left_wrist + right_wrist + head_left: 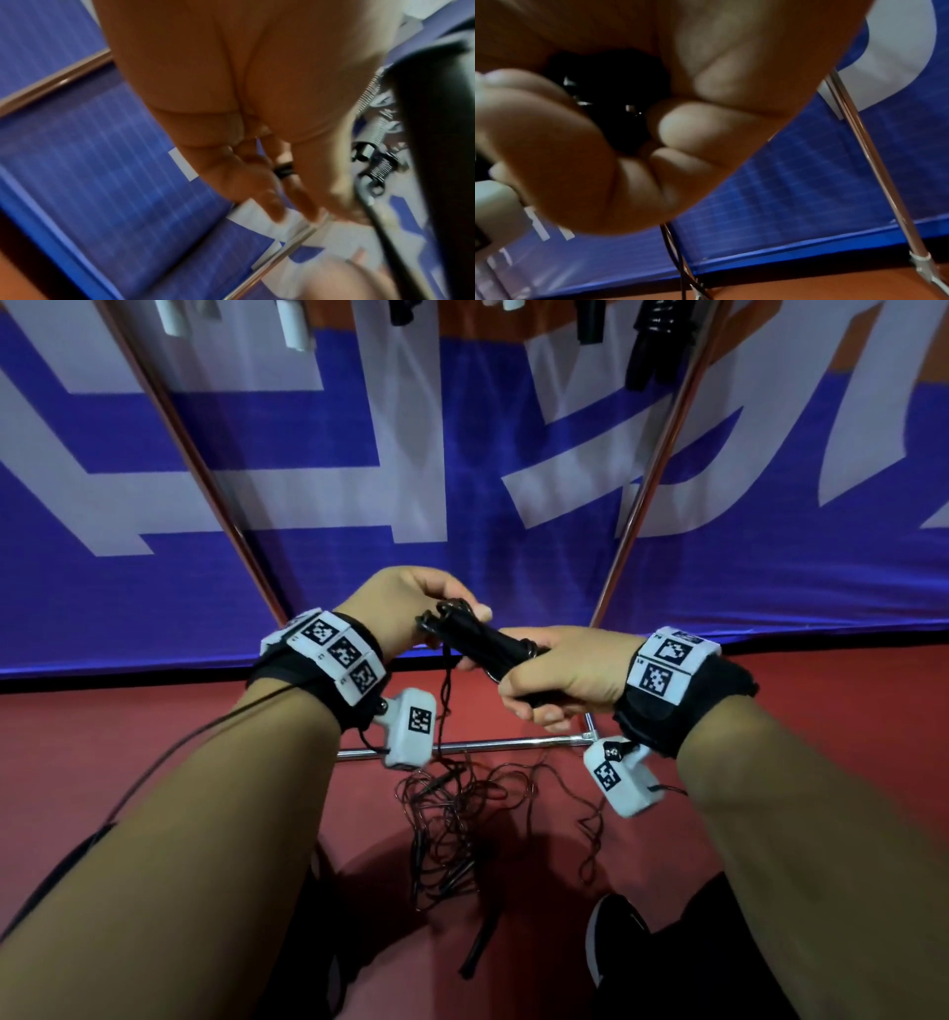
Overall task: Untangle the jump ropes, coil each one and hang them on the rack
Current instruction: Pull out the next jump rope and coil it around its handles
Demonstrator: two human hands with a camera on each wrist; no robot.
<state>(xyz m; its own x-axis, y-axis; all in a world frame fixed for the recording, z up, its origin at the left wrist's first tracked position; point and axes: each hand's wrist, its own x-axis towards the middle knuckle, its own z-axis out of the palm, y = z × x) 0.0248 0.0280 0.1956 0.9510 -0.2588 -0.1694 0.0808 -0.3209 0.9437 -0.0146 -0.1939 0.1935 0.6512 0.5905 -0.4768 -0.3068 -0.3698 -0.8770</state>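
A pair of black jump-rope handles lies between my hands at chest height, with thin cord wound round them. My right hand grips the near end of the handles in a fist. My left hand pinches the cord at the far end of the handles, fingers curled; in the left wrist view the left hand's fingers pinch a black loop. A strand hangs down to a tangled pile of black rope on the red floor. Coiled ropes hang at the top of the rack.
The rack's chrome legs slant up on both sides and its bottom bar crosses the floor below my hands. A blue and white banner stands behind. My black shoe is at the lower right. White handles hang top left.
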